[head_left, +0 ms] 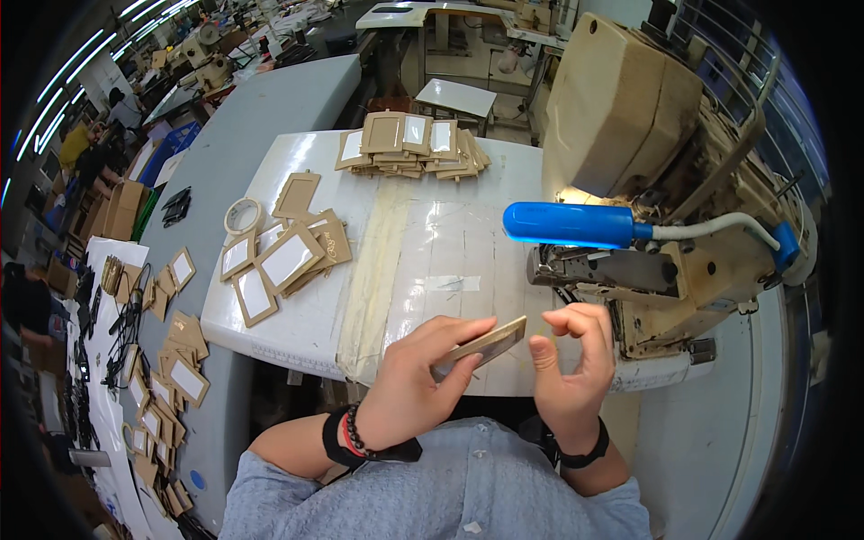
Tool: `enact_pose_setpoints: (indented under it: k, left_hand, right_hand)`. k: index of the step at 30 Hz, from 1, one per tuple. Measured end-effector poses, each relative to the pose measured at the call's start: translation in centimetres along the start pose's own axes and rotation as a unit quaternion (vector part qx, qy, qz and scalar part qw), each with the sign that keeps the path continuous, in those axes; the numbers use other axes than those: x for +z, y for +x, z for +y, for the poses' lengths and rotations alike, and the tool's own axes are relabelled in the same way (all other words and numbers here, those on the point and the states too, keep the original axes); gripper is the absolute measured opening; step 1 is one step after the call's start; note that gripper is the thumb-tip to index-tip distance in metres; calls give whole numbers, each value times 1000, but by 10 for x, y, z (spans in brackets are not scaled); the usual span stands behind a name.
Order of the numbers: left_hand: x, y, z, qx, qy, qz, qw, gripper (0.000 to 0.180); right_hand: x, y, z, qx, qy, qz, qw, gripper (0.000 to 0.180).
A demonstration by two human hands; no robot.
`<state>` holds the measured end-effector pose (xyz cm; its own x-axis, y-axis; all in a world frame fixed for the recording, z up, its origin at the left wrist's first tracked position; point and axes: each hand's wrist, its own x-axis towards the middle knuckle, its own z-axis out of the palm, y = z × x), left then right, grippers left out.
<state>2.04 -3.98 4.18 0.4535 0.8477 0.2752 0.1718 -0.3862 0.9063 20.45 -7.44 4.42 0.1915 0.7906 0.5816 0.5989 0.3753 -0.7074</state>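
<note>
Head view | left of frame: tan window frames (pixel 274 263) lie loose on white table (pixel 423 270) | centre: left hand (pixel 416 382) pinches flat tan piece (pixel 486 345), inspection step by the look | right hand (pixel 576 369) fingers curled, thumb near piece's edge | next: likely feed toward sewing machine (pixel 666 180), needing a squared edge.

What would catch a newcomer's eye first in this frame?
Probably the bright blue lamp on the beige sewing machine at right. Below it, the left hand holds a thin tan framed piece beside the raised right hand. Similar pieces lie in a fanned pile on the white table.
</note>
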Motion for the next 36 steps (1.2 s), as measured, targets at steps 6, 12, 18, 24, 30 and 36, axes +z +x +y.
enact_pose_setpoints:
  k: [6, 12, 18, 24, 30, 36]
  left_hand:
    - [-20, 13, -6, -189, -146, -125, 963, 33]
    - [-20, 12, -31, -269, -440, -86, 852, 50]
    - [25, -20, -58, -209, -570, -35, 794, 60]
    - [25, -6, -48, -225, -494, -24, 840, 49]
    - [9, -1, -27, -252, -507, -77, 820, 51]
    - [5, -2, -19, -264, -512, -95, 812, 51]
  right_hand:
    - [-14, 1, 24, 157, 164, -222, 948, 16]
    - [-8, -12, 33, 338, 413, -113, 838, 8]
    - [14, -21, 33, 386, 489, -2, 782, 7]
    - [13, -22, 33, 300, 468, -11, 831, 3]
    - [5, -14, 26, 294, 468, -40, 833, 12]
    - [-8, -8, 35, 122, 415, -50, 900, 17]
